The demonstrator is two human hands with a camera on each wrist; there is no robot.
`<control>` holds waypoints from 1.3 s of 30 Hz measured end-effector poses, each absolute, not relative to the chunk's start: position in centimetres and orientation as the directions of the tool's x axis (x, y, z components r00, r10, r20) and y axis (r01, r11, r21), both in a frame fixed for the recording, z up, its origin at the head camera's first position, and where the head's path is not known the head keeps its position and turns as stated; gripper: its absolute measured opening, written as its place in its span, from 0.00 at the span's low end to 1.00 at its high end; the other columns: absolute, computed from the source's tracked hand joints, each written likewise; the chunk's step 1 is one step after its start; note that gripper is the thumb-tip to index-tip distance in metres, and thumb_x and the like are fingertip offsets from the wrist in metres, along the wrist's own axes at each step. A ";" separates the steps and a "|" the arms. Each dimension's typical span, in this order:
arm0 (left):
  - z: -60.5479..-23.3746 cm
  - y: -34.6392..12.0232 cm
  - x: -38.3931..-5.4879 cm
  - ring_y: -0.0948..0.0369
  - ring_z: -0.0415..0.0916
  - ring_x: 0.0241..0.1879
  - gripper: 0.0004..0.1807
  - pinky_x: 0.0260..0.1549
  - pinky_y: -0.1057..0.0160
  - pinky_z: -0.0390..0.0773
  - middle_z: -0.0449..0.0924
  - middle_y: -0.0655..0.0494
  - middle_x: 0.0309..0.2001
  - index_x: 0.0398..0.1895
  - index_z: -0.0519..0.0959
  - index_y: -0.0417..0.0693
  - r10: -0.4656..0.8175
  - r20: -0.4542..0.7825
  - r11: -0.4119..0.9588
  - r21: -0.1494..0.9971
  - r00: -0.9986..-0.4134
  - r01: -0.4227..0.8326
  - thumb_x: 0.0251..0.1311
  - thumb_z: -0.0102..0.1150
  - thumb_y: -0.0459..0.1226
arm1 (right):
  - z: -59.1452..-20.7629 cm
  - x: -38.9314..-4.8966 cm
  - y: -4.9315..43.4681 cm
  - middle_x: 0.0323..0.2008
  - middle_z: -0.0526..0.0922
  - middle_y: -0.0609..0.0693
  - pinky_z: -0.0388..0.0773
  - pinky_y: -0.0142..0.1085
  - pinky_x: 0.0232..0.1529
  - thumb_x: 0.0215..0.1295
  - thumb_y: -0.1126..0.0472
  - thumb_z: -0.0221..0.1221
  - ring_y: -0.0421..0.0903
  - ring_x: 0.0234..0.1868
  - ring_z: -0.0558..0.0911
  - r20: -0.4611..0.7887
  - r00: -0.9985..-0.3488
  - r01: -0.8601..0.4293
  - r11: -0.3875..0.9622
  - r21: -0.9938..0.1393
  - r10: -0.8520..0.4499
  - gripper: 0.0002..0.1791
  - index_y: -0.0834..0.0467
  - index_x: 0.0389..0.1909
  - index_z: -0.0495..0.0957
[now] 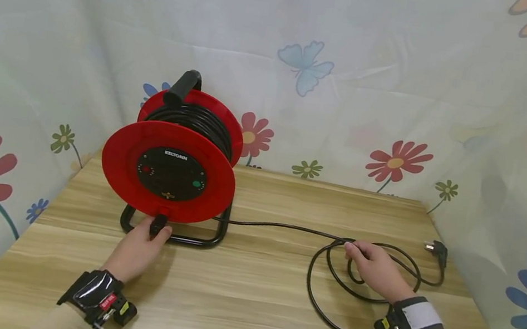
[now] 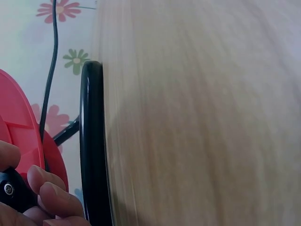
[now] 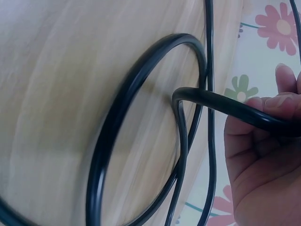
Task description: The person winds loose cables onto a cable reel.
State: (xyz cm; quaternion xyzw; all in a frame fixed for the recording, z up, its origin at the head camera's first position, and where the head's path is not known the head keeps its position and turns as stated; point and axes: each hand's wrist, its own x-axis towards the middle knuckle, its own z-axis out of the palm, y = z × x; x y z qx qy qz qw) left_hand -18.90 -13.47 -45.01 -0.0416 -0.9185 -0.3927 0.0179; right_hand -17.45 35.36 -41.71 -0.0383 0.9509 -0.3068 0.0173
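A red cable reel [image 1: 115,157] with black cable wound on its drum stands at the left of the table on a black tube frame [image 1: 194,242]. My left hand [image 1: 139,251] grips the black crank knob [image 1: 158,224] at the bottom of the reel's front disc; in the left wrist view the fingers curl round the knob [image 2: 14,190]. Over at the right, my right hand [image 1: 382,271] pinches the black cable [image 1: 280,225] between thumb and fingers. In the right wrist view the held cable [image 3: 225,104] rises off the table into the fingers, with loops below it.
Loose cable loops [image 1: 311,275] lie on the wooden table [image 1: 244,302] around my right hand. The cable's plug [image 1: 438,250] rests near the table's right edge. A flower-printed curtain [image 1: 351,115] hangs behind and at both sides. The reel's carrying handle [image 1: 182,88] points up.
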 end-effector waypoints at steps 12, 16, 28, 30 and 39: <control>-45.1 -13.7 -18.8 0.51 0.69 0.36 0.25 0.38 0.53 0.70 0.74 0.42 0.37 0.45 0.71 0.38 0.052 0.051 0.665 0.743 -0.997 0.073 0.70 0.41 0.53 | -42.4 -18.7 32.6 0.28 0.74 0.56 0.69 0.38 0.21 0.71 0.38 0.41 0.44 0.19 0.69 -0.001 -0.993 -0.091 0.767 -0.635 -0.118 0.31 0.62 0.40 0.77; -44.8 -14.1 -18.7 0.51 0.68 0.33 0.25 0.33 0.57 0.67 0.71 0.45 0.32 0.41 0.71 0.39 0.043 0.024 0.667 0.743 -0.999 0.047 0.70 0.40 0.54 | -42.5 -19.0 31.8 0.26 0.73 0.55 0.67 0.38 0.21 0.70 0.36 0.41 0.44 0.18 0.68 0.000 -0.994 -0.087 0.768 -0.635 -0.113 0.32 0.61 0.39 0.78; -44.1 -16.5 -19.1 0.53 0.64 0.24 0.29 0.22 0.60 0.63 0.64 0.47 0.26 0.38 0.66 0.37 -0.039 0.028 0.612 0.791 -0.999 -0.002 0.69 0.37 0.58 | -43.1 -19.8 30.7 0.33 0.81 0.58 0.70 0.42 0.35 0.72 0.39 0.42 0.47 0.32 0.73 0.083 -0.986 -0.165 0.792 -0.588 -0.144 0.28 0.58 0.33 0.78; -43.9 -16.9 -19.0 0.55 0.61 0.21 0.29 0.20 0.61 0.62 0.63 0.49 0.24 0.36 0.66 0.37 -0.063 0.028 0.599 0.800 -0.998 -0.015 0.68 0.38 0.58 | -43.1 -19.8 30.6 0.33 0.81 0.57 0.70 0.41 0.34 0.71 0.39 0.42 0.47 0.31 0.73 0.082 -0.986 -0.165 0.798 -0.579 -0.144 0.28 0.57 0.32 0.78; -42.6 -17.6 -18.9 0.58 0.61 0.17 0.26 0.16 0.62 0.60 0.64 0.56 0.19 0.33 0.67 0.38 -0.083 0.053 0.506 0.862 -0.995 0.004 0.70 0.40 0.55 | -43.1 -20.1 29.7 0.34 0.81 0.58 0.71 0.40 0.28 0.71 0.37 0.42 0.47 0.27 0.72 0.023 -0.985 -0.149 0.786 -0.600 -0.169 0.30 0.59 0.34 0.78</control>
